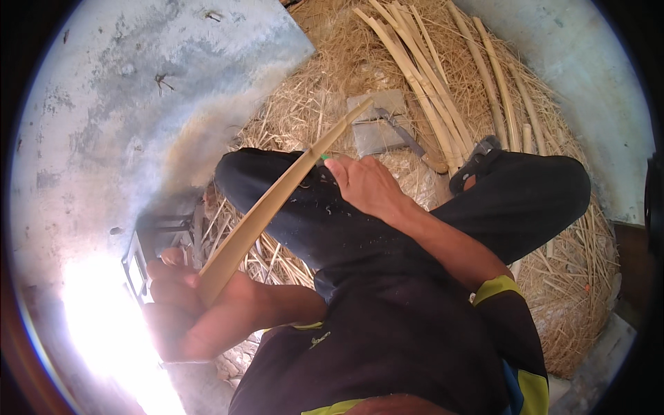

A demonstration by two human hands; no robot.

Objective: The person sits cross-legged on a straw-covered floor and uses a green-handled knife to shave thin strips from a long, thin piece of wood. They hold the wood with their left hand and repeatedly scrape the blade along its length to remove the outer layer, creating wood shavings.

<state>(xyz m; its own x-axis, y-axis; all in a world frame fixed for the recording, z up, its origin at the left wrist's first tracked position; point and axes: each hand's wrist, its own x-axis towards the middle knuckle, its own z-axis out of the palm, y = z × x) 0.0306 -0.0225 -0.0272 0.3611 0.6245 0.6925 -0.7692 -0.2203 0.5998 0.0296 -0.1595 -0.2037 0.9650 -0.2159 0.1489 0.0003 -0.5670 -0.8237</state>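
Observation:
A long, pale bamboo strip (259, 211) slants across my lap, from the lower left up to the middle. My left hand (200, 311) is closed round its near, wider end. Beside the strip's upper half, my right hand (366, 183) is closed, palm down, above my crossed legs. A small bright green bit (324, 157) shows at its fingertips, against the strip's edge; the rest of that thing is hidden by the fingers. Beyond the right hand lies a knife (413, 142) with a dark blade and a wooden handle, its tip by a grey block (373, 137).
Several split bamboo strips (432, 90) lie at the far right on a heap of shavings (325, 76). A weathered pale wall (124, 104) stands on the left, another (574, 62) at the far right. Strong glare washes out the lower left. A sandal (477, 162) is on my foot.

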